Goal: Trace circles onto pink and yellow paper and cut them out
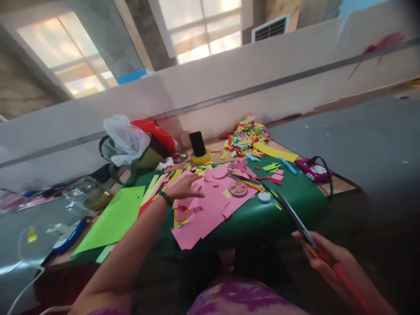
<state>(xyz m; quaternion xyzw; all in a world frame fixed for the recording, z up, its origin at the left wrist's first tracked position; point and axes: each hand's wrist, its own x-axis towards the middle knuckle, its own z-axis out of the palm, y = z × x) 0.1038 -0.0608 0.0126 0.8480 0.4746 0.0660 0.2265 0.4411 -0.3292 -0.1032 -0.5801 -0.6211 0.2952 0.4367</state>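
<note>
My left hand [184,187], a dark beaded bracelet at its wrist, reaches over a pink sheet of paper [210,223] with fingers apart. Whether its fingertips touch the paper I cannot tell. At the lower right, my right hand [331,258] grips a pair of scissors [294,215] by the handles, the blades pointing up and left beyond the table's front edge. On the pink paper lie a round patterned disc [238,189] and a pink paper circle [219,173]. A second pair of scissors [246,179] rests beside them, near a small white round lid [264,197].
A heap of colourful paper strips [247,133] lies at the back. A phone [197,144] stands in a yellow tape roll [201,156]. Bright green paper [111,218] is on the left, a bag [147,153] behind it. At right are a blue pen [288,166] and purple device [313,170].
</note>
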